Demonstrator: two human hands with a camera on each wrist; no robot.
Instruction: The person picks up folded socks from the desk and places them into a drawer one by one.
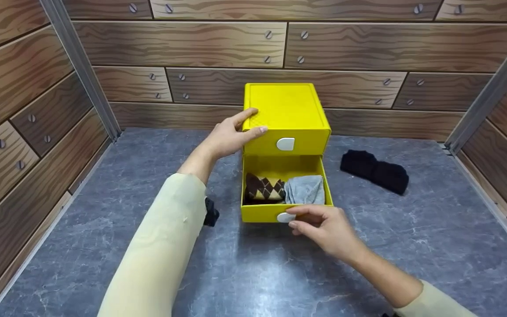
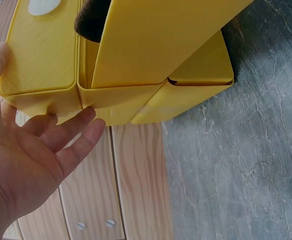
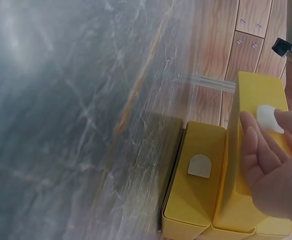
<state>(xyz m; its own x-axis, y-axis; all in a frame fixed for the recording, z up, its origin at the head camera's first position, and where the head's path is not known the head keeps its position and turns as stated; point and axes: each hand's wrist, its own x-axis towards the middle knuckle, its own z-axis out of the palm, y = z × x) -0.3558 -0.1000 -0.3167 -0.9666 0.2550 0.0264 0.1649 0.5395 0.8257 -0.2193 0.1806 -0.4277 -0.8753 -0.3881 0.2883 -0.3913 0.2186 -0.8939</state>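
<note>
A yellow drawer unit (image 1: 286,105) stands on the grey marbled table. One lower drawer (image 1: 253,214) is pulled out toward me. Inside it lie a brown and cream argyle sock (image 1: 264,188) on the left and a folded grey sock (image 1: 305,190) on the right. My left hand (image 1: 229,136) rests at the unit's upper left corner; the left wrist view shows its fingers spread along the side wall. With thumb and forefinger my right hand (image 1: 324,226) pinches the white handle (image 1: 284,217) of the pulled-out drawer.
A folded black cloth item (image 1: 374,171) lies right of the unit. Beneath the pulled-out drawer, another drawer with a white handle (image 3: 199,166) sits closed. Wood-patterned walls (image 1: 192,44) enclose the table at the back and both sides.
</note>
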